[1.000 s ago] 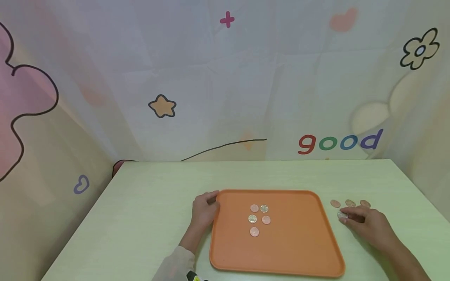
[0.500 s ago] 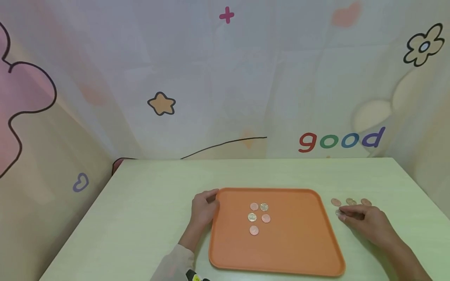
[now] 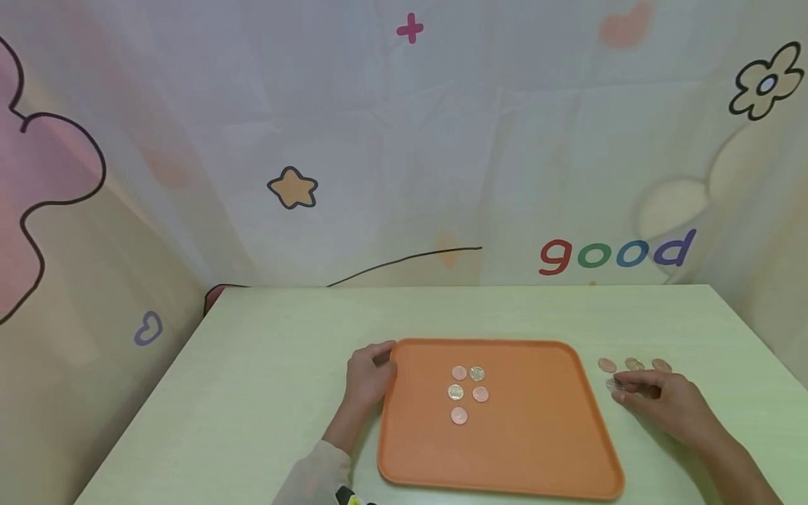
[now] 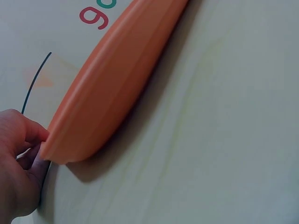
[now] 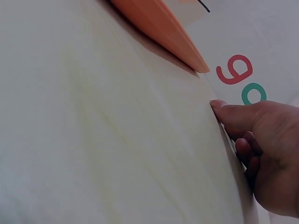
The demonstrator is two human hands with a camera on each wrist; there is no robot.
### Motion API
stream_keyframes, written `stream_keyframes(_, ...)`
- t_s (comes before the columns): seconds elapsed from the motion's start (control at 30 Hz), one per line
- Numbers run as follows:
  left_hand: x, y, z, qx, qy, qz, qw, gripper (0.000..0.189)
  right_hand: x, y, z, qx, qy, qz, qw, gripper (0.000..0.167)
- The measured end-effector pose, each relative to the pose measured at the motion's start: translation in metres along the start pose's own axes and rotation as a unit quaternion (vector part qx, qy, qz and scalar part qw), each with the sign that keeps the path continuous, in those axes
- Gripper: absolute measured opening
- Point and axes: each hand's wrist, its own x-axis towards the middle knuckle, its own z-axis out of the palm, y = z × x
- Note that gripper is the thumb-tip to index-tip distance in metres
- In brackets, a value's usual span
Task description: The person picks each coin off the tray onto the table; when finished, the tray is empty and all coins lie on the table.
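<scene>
My left hand (image 3: 368, 375) grips the left rim of an orange tray (image 3: 536, 435) near its far corner. In the left wrist view, the fingers (image 4: 35, 130) and thumb close on the rim of the tray (image 4: 103, 93). To the right of the tray, my right hand (image 3: 669, 407) has its thumb and fingertips pinched at a silver coin (image 3: 611, 384) on the table, partly covered by the fingers. The coin is hidden in the right wrist view, where the thumb (image 5: 229, 109) reaches low over the tabletop.
Several coppery and silvery coins (image 3: 459, 416) lie flat in the tray, left of its middle. Beyond my right hand is a row of three coins: a copper one (image 3: 607, 365), a yellowish one (image 3: 634, 364) and another copper one (image 3: 661, 365). A printed cloth (image 3: 404, 140) hangs behind the table (image 3: 265, 393).
My right fingertips now cover slightly more of the silver coin. The left hand stays on the tray rim, and the head view shifts a little.
</scene>
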Motion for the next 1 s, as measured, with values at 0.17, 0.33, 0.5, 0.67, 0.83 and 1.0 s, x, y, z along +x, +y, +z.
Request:
stream_keyframes(0.17,-0.0001,0.0011,-0.0004,0.001,0.002,0.003,1.0,0.043,0.0015,-0.0002,-0.0007,-0.008,0.005,-0.003,0.9999,0.04)
stream_keyframes(0.33,-0.0002,0.0021,0.0006,-0.004,0.002,0.001,1.0,0.044,0.0028,0.0013,-0.002,-0.011,0.001,-0.001,0.9999,0.04)
stream_keyframes(0.5,-0.0001,0.0024,0.0019,-0.005,-0.004,-0.004,1.0,0.045,0.0015,0.0042,-0.0028,-0.013,-0.005,0.005,0.9999,0.041)
stream_keyframes(0.67,-0.0002,0.0036,0.0015,-0.001,-0.006,-0.014,0.9999,0.045,-0.0007,0.0043,-0.0018,-0.005,0.0,0.005,1.0,0.04)
stream_keyframes(0.83,-0.0004,0.0031,-0.001,-0.004,0.0,-0.023,0.9997,0.044,0.0009,0.0003,0.0,-0.005,0.012,-0.01,0.9999,0.037)
stream_keyframes(1.0,-0.0001,0.0019,-0.0021,-0.002,0.001,-0.02,0.9998,0.044,0.0032,-0.0016,-0.0019,0.002,-0.014,0.008,0.9999,0.04)
